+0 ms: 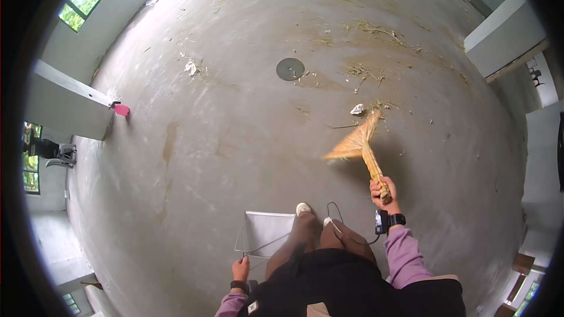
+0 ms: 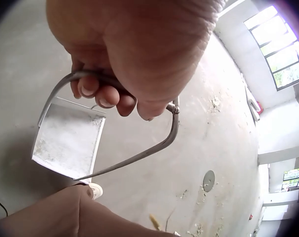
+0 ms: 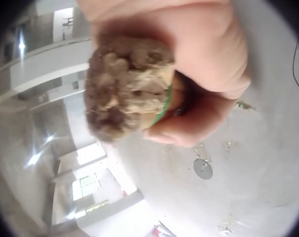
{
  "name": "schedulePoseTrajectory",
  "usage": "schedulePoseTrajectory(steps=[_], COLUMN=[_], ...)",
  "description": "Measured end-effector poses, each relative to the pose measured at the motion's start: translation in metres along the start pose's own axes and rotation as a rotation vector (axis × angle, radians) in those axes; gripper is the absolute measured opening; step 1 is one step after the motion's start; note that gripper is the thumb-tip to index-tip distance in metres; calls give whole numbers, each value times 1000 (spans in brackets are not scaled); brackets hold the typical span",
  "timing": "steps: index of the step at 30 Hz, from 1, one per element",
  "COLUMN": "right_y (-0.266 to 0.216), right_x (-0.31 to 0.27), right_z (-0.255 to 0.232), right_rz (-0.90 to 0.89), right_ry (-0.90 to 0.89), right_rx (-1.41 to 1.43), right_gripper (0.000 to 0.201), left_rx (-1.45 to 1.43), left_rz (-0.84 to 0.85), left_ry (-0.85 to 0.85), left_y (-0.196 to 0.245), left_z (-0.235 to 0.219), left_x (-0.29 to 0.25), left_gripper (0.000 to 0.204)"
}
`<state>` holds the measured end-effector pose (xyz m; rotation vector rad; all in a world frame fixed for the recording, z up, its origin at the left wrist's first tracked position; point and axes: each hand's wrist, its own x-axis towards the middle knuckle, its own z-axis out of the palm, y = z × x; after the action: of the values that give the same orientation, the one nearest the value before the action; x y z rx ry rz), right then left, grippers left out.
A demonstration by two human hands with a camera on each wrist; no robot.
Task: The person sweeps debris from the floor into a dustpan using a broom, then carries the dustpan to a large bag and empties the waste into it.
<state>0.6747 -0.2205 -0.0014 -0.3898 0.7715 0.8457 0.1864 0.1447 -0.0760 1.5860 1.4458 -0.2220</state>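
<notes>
A wide grey concrete floor (image 1: 235, 111), strewn with dry straw bits (image 1: 364, 73), spreads between pale walls and columns. Over it, ahead and to the right of the person, is a straw-coloured, fan-shaped broom (image 1: 359, 141). Its long axis runs forward and slightly left from the right hand (image 1: 385, 191); the head flares at the far end, one corner pointing ahead beside a crumpled white scrap (image 1: 357, 108), the other pointing left. The bristles look slightly blurred, so whether they touch the floor is hard to tell. The handle is bound and ribbed, with a green band (image 3: 164, 106) near its rough brown butt.

The right hand wraps round the handle close to that butt, its arm reaching forward. The left hand (image 1: 241, 268), held low at the person's left, curls its fingers round the grey metal loop handle (image 2: 139, 157) of a whitish, flat-bottomed dustpan (image 1: 267, 229).
</notes>
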Motion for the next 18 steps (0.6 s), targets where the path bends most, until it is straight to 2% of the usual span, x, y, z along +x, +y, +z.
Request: schedulePoseTrajectory(steps=[1,4,5,8,10,13,18], right_y=[6,21,22,33,48,66,54], right_x=[-2,5,15,52,74,117,207], right_z=[4,18,17,31,50,99,177], right_rz=[-4,-42,7,-8,44,29,109], right_ry=[66,113,93,212,172,157,29], right_rx=[-66,-64,49,148,168,9,101], right_gripper=[23,19,14,14,12,13,12], left_rx=[67,-46,-19,24,-12,11,-18], left_rz=[38,8,20,38,48,56,-6], left_ry=[23,20,27,56,76,114,151], left_y=[5,25,32,51,58,80,116], left_z=[-4,-10,-12,-29,-35,-52,-81], left_x=[5,20,26,43,55,69,90], left_gripper=[35,33,34,35,35,34,34])
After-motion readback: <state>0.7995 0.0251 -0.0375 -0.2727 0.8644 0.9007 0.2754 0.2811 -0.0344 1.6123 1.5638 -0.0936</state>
